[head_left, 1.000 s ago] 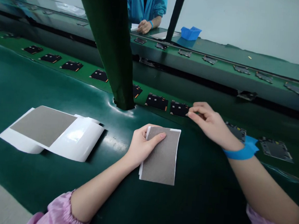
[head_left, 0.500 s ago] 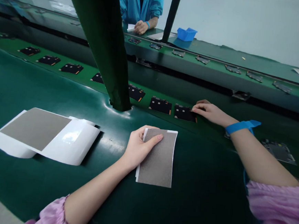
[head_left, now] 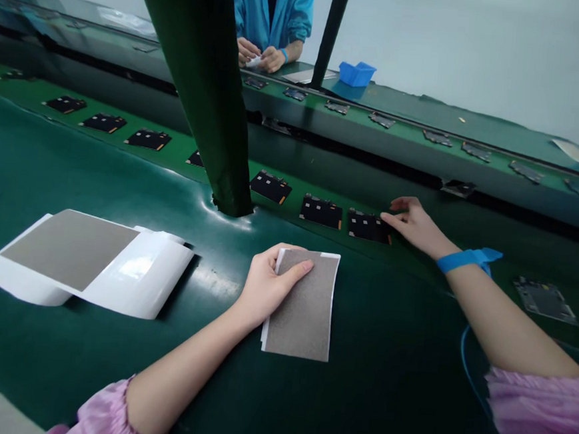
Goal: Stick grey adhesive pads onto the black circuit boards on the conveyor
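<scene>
My left hand (head_left: 274, 286) is closed on a small stack of white-backed sheets with a grey sticker face (head_left: 306, 318), thumb across the front. My right hand (head_left: 416, 227) hovers at the right end of a circuit board with a black cover (head_left: 369, 227), thumb and fingers apart and nothing visible between them. The thumb tip is close to the board's upper right corner; whether it touches, I cannot tell. A second black-covered board (head_left: 321, 213) lies just left of it on the green belt. Around my right wrist is a blue strap (head_left: 469, 259) with a cord.
White sheets with a grey panel (head_left: 69, 246) lie at left on the green mat. A dark green post (head_left: 204, 90) rises in front of me. To the right lies an uncovered board (head_left: 546, 301). Across the line, a person in blue (head_left: 272, 15) works near a blue bin (head_left: 357, 74).
The near boards have shifted right along the belt, those on the far belt left. My right hand's fingers have parted and moved slightly right. The person opposite now has both hands together.
</scene>
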Demonstrator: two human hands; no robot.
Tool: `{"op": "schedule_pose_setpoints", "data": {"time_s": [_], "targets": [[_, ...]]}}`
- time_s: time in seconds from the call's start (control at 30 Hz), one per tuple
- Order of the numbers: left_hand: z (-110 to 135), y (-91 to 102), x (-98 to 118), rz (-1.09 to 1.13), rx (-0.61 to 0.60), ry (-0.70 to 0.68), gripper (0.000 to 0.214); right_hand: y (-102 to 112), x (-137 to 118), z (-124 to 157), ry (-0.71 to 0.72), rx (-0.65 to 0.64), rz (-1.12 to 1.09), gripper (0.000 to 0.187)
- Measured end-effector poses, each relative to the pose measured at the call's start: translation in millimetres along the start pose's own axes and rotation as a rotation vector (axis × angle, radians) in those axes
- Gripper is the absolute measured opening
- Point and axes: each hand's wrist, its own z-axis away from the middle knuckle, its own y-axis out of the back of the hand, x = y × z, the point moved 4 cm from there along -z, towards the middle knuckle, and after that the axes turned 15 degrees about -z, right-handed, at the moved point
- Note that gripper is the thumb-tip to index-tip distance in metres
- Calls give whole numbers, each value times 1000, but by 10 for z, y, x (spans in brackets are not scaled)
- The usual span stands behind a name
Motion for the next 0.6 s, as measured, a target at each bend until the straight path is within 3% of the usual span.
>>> {"op": "schedule_pose_setpoints", "data": {"time_s": [0.1,0.2,0.3,0.47,0.6], "targets": [[1,-4,5,11,3,0,20,-128,-388,289,150,43,-36,38],[-5,-4,13,10,15,-17,19,-414,-869,664,352,-131,-53,31],[-10,-1,20,-2,24,-35,18,-611,-1182,907,455,-216,-101,21],[-8,-3,37,13,10,-45,18,-710,-1310,955,532,-241,-101,16],[-8,-2,45,22,5,-43,16,-740,-1332,975,501,-281,-113,19]]}}
